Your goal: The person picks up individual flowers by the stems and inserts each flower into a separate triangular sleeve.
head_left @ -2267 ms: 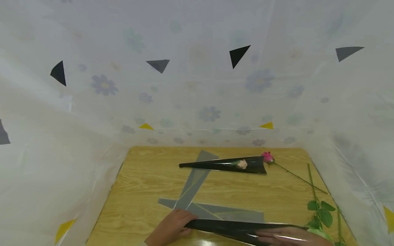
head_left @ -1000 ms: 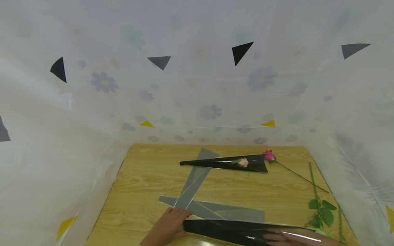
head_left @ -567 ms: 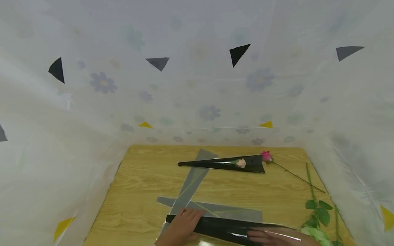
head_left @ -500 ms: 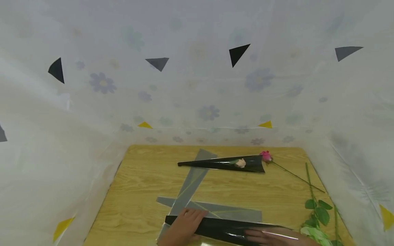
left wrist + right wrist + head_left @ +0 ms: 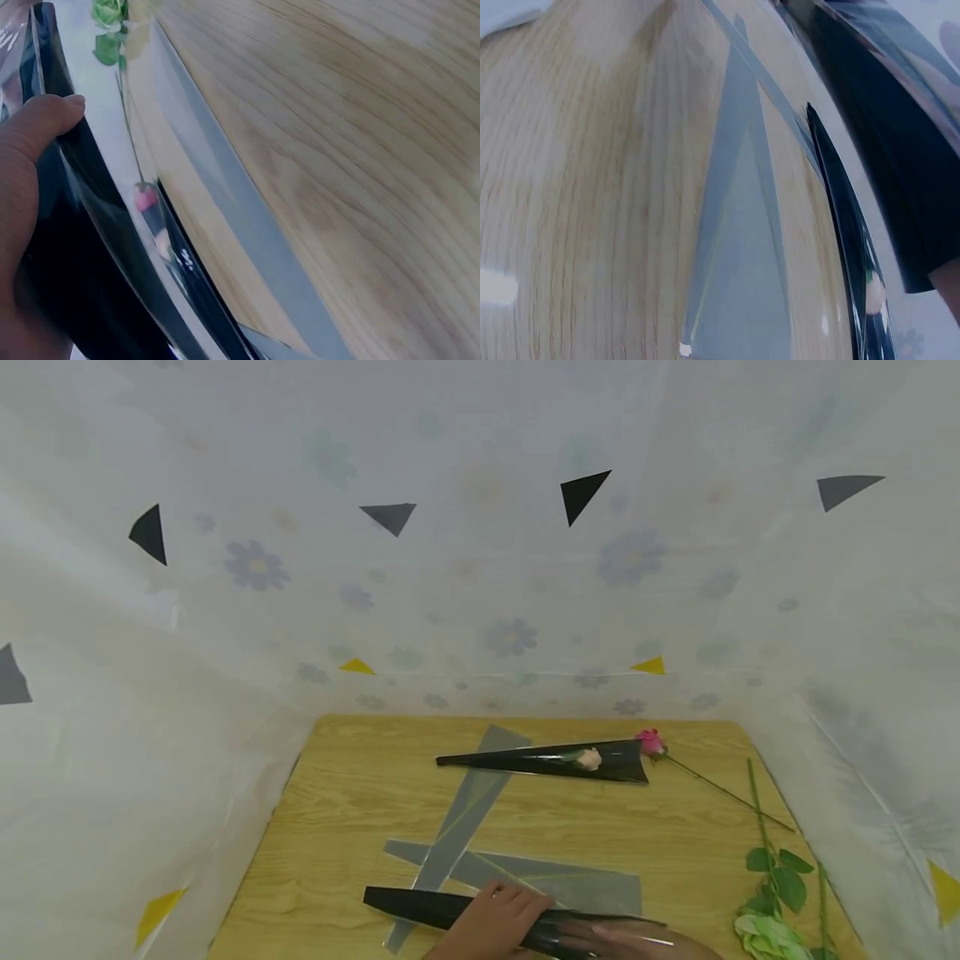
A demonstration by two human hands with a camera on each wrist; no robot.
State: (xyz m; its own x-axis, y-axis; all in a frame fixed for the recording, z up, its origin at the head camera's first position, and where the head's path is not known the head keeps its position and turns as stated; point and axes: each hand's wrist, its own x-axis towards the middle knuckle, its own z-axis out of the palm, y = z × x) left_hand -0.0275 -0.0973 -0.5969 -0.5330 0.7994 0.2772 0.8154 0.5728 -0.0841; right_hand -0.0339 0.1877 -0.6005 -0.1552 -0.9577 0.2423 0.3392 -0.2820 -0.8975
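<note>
Sleeve (image 5: pixel 416 903): long tapering cone, glossy black back with a clear film front, held over the near part of the wood-grained desk (image 5: pixel 337 802), above a flat grey wrapper (image 5: pixel 461 822).
Left hand (image 5: pixel 495 922): grasping the sleeve, thumb over its edge.
Right hand (image 5: pixel 637 937): not clenched, fingers extended under the clear film.
Obscured: the sleeve's middle, covered by the left hand; the right fingertips, blurred by glare; the green rose (image 5: pixel 772 935), cut off below.
Around: a second grey wrapper (image 5: pixel 592 893) crossing the first; farther back, a black cone (image 5: pixel 517 762) containing a pale rose (image 5: pixel 591 759), its wide end just beside a pink rose (image 5: pixel 650 741).
</note>
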